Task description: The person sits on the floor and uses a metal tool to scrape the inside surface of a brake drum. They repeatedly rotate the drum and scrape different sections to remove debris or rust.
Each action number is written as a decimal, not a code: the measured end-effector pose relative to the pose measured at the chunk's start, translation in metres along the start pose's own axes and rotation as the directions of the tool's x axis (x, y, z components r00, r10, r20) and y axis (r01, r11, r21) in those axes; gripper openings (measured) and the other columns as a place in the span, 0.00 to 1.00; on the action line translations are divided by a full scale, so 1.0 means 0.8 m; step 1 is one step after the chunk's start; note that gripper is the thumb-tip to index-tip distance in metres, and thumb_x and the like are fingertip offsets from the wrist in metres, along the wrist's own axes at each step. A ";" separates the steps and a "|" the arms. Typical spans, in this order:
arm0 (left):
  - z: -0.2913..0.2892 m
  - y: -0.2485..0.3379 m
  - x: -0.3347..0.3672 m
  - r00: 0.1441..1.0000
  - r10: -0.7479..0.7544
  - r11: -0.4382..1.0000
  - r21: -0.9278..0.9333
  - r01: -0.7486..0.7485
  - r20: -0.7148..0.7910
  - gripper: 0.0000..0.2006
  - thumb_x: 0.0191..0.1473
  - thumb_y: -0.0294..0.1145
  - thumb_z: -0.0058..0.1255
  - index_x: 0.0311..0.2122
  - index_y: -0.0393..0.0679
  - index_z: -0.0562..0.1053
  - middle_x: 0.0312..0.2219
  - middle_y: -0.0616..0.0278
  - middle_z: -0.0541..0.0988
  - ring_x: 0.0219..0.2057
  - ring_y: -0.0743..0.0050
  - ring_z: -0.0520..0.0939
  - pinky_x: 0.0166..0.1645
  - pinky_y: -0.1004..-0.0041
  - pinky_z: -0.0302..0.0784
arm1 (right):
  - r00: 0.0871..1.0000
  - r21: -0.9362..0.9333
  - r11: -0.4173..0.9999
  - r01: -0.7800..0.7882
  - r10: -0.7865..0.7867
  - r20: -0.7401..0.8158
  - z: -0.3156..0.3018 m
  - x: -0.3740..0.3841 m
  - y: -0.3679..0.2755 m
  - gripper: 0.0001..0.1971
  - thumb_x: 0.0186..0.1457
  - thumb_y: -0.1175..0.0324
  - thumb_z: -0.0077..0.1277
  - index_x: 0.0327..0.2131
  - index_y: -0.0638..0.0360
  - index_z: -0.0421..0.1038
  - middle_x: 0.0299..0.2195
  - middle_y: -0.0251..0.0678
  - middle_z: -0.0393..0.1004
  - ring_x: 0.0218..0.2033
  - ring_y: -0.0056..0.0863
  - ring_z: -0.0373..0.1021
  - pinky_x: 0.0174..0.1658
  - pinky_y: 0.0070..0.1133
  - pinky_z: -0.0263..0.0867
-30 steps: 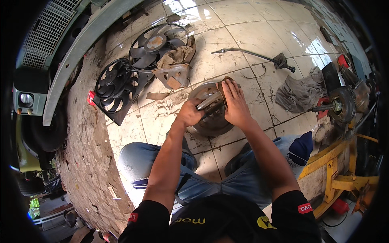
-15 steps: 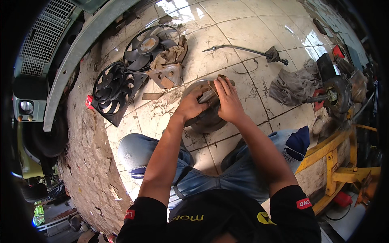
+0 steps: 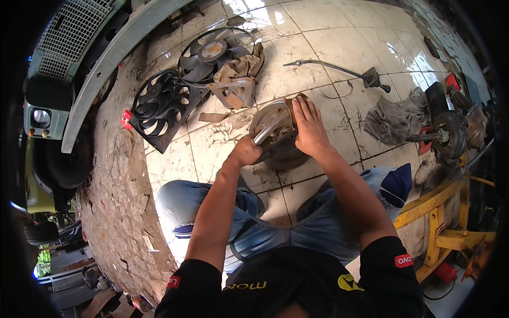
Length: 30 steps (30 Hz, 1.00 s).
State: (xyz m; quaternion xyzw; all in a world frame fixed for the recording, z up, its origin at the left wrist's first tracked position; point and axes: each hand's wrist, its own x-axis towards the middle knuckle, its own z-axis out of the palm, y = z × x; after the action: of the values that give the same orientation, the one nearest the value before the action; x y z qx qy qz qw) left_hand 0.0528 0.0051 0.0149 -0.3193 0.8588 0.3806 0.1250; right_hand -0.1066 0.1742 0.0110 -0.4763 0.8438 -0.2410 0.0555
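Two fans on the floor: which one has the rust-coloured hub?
The farther fan, with the brown rag at its edge; the nearer fan is black at the centre.

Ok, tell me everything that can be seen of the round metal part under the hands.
The round metal part looks like a shallow disc with a raised rim, worn and dull grey, with brownish patches inside. It appears to rest on the tiled floor, in front of the person. A pale metal bar, gripped by the left hand, crosses above it; the right hand covers its right side. Its centre is partly hidden, and whether either hand touches it is unclear.
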 end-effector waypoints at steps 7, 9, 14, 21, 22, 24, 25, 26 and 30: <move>0.011 0.014 0.018 0.982 0.170 0.985 -0.055 -0.166 0.081 0.22 0.51 0.23 0.48 0.54 0.36 0.74 0.43 0.37 0.81 0.46 0.47 0.83 0.53 0.61 0.77 | 0.963 -0.120 0.957 0.265 -0.269 -0.013 0.001 -0.013 -0.021 0.45 0.46 0.84 0.50 0.70 0.58 0.48 0.70 0.43 0.50 0.72 0.47 0.43 0.71 0.44 0.43; 0.025 0.006 0.029 0.989 0.144 0.989 -0.039 -0.142 0.046 0.23 0.49 0.25 0.47 0.53 0.35 0.75 0.42 0.34 0.80 0.47 0.40 0.81 0.54 0.59 0.76 | 0.990 -0.089 0.987 0.136 -0.138 -0.015 -0.011 -0.007 0.001 0.45 0.46 0.84 0.51 0.70 0.58 0.47 0.70 0.43 0.49 0.72 0.48 0.43 0.71 0.45 0.43; 0.028 0.008 0.038 0.934 0.357 0.933 -0.034 -0.358 -0.026 0.25 0.45 0.24 0.45 0.52 0.33 0.74 0.43 0.32 0.79 0.48 0.36 0.79 0.56 0.57 0.74 | 0.997 -0.045 0.997 -0.063 0.061 -0.045 -0.002 -0.011 0.014 0.49 0.44 0.84 0.54 0.70 0.60 0.44 0.70 0.53 0.46 0.72 0.53 0.40 0.71 0.46 0.41; 0.003 0.005 0.034 0.962 0.267 0.963 -0.048 -0.264 0.056 0.26 0.47 0.25 0.45 0.55 0.38 0.74 0.47 0.36 0.79 0.52 0.41 0.79 0.59 0.60 0.72 | 0.992 -0.082 0.990 0.111 -0.116 -0.059 -0.002 -0.004 0.008 0.38 0.51 0.80 0.49 0.67 0.61 0.52 0.66 0.53 0.54 0.70 0.58 0.45 0.70 0.50 0.40; 0.002 0.010 0.029 0.967 0.244 0.970 -0.037 -0.242 0.068 0.26 0.47 0.25 0.45 0.55 0.38 0.74 0.47 0.36 0.79 0.52 0.41 0.78 0.59 0.60 0.73 | 0.998 -0.029 1.000 0.008 -0.009 -0.055 -0.007 -0.002 0.013 0.37 0.51 0.80 0.49 0.66 0.62 0.53 0.65 0.53 0.55 0.70 0.58 0.46 0.70 0.50 0.40; 0.009 0.011 0.028 0.963 0.266 0.964 -0.020 -0.266 0.042 0.26 0.47 0.26 0.47 0.55 0.38 0.74 0.46 0.36 0.79 0.51 0.41 0.79 0.58 0.60 0.74 | 0.985 0.003 0.987 -0.159 0.159 -0.073 -0.005 -0.004 0.023 0.33 0.53 0.78 0.47 0.65 0.62 0.56 0.64 0.53 0.57 0.69 0.60 0.47 0.69 0.52 0.40; 0.011 0.008 0.027 0.959 0.280 0.960 0.004 -0.280 0.037 0.26 0.47 0.26 0.48 0.55 0.38 0.74 0.46 0.36 0.80 0.51 0.41 0.79 0.58 0.60 0.74 | 0.993 -0.023 0.996 -0.083 0.081 -0.092 -0.002 -0.008 0.017 0.36 0.51 0.79 0.49 0.66 0.61 0.54 0.64 0.53 0.58 0.69 0.59 0.46 0.70 0.51 0.41; 0.013 0.006 0.027 0.955 0.294 0.955 0.027 -0.295 0.033 0.26 0.47 0.26 0.48 0.55 0.38 0.74 0.46 0.36 0.80 0.51 0.40 0.79 0.58 0.60 0.74 | 0.994 -0.052 0.999 -0.008 0.002 -0.108 0.001 -0.010 0.009 0.39 0.49 0.80 0.51 0.67 0.61 0.53 0.64 0.52 0.58 0.69 0.59 0.45 0.70 0.50 0.41; -0.005 0.030 0.011 0.971 0.210 0.977 0.020 -0.213 0.119 0.27 0.46 0.25 0.52 0.56 0.40 0.74 0.46 0.37 0.80 0.51 0.43 0.80 0.58 0.60 0.74 | 0.969 -0.074 0.971 0.229 -0.235 -0.073 0.012 -0.022 -0.019 0.42 0.45 0.81 0.53 0.67 0.60 0.53 0.65 0.51 0.58 0.69 0.57 0.47 0.70 0.48 0.40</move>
State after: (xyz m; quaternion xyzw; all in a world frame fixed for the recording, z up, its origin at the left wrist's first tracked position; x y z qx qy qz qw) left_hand 0.0309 0.0104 0.0269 -0.2013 0.8853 0.3957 0.1385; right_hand -0.0826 0.1789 0.0074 -0.5631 0.7913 -0.2372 -0.0229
